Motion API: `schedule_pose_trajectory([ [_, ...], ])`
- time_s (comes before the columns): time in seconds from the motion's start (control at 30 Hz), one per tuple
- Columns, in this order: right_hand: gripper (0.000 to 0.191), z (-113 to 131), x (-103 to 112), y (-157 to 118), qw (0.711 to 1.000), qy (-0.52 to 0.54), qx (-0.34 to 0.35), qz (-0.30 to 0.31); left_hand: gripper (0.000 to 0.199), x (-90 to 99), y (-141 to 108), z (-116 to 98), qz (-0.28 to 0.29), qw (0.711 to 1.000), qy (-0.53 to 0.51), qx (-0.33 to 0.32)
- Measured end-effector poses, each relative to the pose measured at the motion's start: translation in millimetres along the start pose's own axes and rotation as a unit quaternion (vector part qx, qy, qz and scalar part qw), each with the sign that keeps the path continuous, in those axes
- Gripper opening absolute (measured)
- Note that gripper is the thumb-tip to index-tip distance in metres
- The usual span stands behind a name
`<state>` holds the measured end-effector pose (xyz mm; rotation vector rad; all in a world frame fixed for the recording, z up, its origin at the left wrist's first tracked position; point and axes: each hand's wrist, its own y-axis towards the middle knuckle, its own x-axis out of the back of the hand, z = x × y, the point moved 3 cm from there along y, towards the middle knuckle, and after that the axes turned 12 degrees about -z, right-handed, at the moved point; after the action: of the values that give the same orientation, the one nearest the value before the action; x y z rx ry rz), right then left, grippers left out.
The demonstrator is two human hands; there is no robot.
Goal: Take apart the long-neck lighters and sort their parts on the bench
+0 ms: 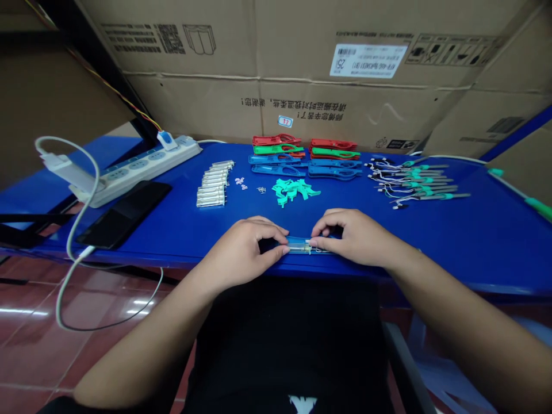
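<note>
The left hand [241, 253] and right hand [356, 238] meet at the near edge of a blue worktop [431, 241], holding a long blue plastic clip with a clear tube section [299, 245] between them. The left fingers [278, 240] and right fingers [322, 231] are closed on it, pinching it from either end, and it lies low over the worktop, though I cannot tell whether it touches. Taking a loose pile of teal plastic pieces [293, 190] as the landmark, the held clip sits just nearer the person. Just left of the pile are 2 tiny groups of small white parts [240, 183], and further left is a neat stack of clear tubes with metal ends [212, 187]. Behind the pile lie 2 groups of red, green and blue plastic clip halves [304, 155]. To its right, well apart, lies a row of thin teal-handled probes with fine white wires [414, 181]. Well left of the pile are a white power strip [138, 169], a black smartphone [125, 213] and a looping white cable [69, 192]. Large cardboard boxes [302, 63] stand behind the pile, beyond the worktop's far edge.
</note>
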<state>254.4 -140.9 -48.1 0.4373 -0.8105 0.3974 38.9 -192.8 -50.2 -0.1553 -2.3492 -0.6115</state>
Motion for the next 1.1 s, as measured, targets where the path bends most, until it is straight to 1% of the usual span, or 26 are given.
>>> schedule_pose_trajectory([
  [0.13,0.01,1,2,-1,1.0,-0.01,0.011,-0.007,0.015,-2.8,3,-7,-0.01,0.998,0.05,-0.037],
  [0.23,0.01,3,2,-4,0.999,-0.028,0.017,-0.017,0.016,-8.3,2,-11,-0.015,0.995,0.065,-0.069],
  [0.33,0.008,4,1,-5,0.999,-0.046,0.017,-0.019,0.025,-12.2,-1,-14,-0.014,0.991,0.074,-0.107],
  [0.47,0.008,4,1,-3,0.998,-0.063,0.019,-0.022,0.036,-11.9,-3,-14,0.003,0.985,0.104,-0.136],
  [0.53,0.009,5,3,-5,0.995,-0.079,0.044,-0.037,0.04,-10.6,-4,-14,0.014,0.981,0.127,-0.145],
  [0.6,0.014,9,5,-12,0.989,-0.097,0.098,-0.056,0.041,-9.6,-5,-14,0.019,0.976,0.154,-0.151],
  [0.7,0.021,17,4,-30,0.969,-0.136,0.186,-0.088,0.038,-10.0,-8,-14,0.014,0.971,0.175,-0.159],
  [0.77,0.022,22,-1,-42,0.955,-0.167,0.217,-0.11,0.036,-11.5,-9,-13,0.001,0.972,0.17,-0.163],
  [0.83,0.021,26,-8,-50,0.949,-0.189,0.221,-0.125,0.033,-13.4,-10,-12,-0.014,0.974,0.156,-0.165],
  [0.93,0.018,30,-16,-52,0.947,-0.204,0.205,-0.141,0.029,-15.6,-10,-9,-0.028,0.977,0.136,-0.161],
  [1.1,0.017,34,-17,-44,0.943,-0.215,0.195,-0.165,0.027,-15.4,-5,-8,-0.004,0.987,0.094,-0.131],
])
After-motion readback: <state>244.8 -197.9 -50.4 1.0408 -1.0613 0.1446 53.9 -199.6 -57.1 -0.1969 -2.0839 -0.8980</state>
